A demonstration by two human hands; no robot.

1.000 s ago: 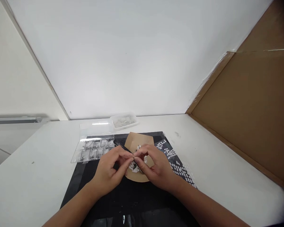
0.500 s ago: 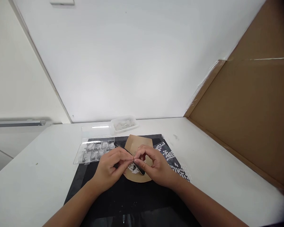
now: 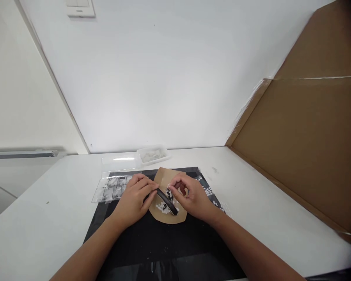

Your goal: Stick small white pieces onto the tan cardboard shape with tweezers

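My left hand is closed, thumb and fingertips pinched at the upper end of a black curved strip-like object. Whatever sits between those fingertips is too small to make out. The black object lies slantwise over a brown paper tray, its far end hidden by the left hand. My right hand is pinched just right of it, perhaps with a tiny pale piece at the fingertips. Small white and black scraps lie on the brown paper beneath both hands.
A clear compartment box with its lid raised holds white packets, left of my hands. Behind it stands a white tub. A dark sheet with white labels is at right, on a black mat. Cardboard rises at right.
My hands, which met at the fingertips over the black object, have drawn apart, the left going left and the right slightly right. More of the object and scraps shows. The view has tilted slightly.
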